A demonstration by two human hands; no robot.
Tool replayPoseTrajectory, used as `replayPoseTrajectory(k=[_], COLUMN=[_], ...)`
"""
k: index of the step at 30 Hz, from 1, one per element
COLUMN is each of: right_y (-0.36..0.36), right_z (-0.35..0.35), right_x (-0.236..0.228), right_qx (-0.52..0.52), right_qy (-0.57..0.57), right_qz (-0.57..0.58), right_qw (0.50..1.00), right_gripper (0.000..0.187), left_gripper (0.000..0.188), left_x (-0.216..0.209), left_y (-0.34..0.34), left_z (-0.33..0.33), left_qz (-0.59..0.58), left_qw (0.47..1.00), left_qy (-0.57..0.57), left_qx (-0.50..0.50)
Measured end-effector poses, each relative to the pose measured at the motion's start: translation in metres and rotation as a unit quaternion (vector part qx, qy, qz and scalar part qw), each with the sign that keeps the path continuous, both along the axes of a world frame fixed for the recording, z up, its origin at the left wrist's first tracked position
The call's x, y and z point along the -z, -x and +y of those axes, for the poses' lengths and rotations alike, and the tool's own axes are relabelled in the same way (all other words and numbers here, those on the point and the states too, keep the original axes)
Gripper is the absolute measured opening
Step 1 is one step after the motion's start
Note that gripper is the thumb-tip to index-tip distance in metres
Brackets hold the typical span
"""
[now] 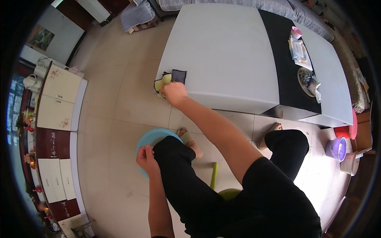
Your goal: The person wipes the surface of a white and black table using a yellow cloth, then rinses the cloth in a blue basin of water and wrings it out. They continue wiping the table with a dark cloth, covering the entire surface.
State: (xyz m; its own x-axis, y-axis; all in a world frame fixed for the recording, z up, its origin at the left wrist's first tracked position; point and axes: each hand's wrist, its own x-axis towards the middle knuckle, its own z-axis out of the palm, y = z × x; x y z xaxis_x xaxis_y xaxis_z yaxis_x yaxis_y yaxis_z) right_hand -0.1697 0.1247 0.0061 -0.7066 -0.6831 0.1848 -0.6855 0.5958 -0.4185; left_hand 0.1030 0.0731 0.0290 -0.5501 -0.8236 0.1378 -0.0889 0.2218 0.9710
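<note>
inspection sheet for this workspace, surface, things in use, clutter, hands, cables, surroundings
Surface: low coffee table, pale grey with a black band
Things in use: yellow-and-grey cloth at the table's near left corner; light-blue basin on the floor by the left leg
Clutter: on the black band, a pink bowl, flat packages and a laden round plate
Hands: right hand on the cloth; left hand near the basin, fingers curled, nothing seen in it
Cables: nothing clearly seen
Surroundings: tiled floor, cream-and-maroon cabinet at left, purple bucket at right, sofa beyond the table
</note>
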Motion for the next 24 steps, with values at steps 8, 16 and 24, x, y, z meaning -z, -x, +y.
replayPoseTrajectory(k=[8, 16, 24], right_y=[-0.007, -0.019, -0.013], right_z=[0.197, 0.252, 0.087], right_x=[0.007, 0.010, 0.010], right_qx=[-0.008, 0.105, -0.025], right_qy=[0.138, -0.003, 0.088], right_qz=[0.092, 0.182, 0.106], right_qw=[0.986, 0.978, 0.990], right_gripper=[0.023, 0.031, 0.046], left_gripper=[0.023, 0.022, 0.021], left_x=[-0.007, -0.006, 0.000], left_y=[-0.001, 0.001, 0.005], left_z=[-0.002, -0.007, -0.003], left_qz=[0.022, 0.048, 0.015], left_qw=[1.000, 0.999, 1.000], left_qy=[-0.010, -0.015, 0.000], left_qx=[-0.011, -0.012, 0.008])
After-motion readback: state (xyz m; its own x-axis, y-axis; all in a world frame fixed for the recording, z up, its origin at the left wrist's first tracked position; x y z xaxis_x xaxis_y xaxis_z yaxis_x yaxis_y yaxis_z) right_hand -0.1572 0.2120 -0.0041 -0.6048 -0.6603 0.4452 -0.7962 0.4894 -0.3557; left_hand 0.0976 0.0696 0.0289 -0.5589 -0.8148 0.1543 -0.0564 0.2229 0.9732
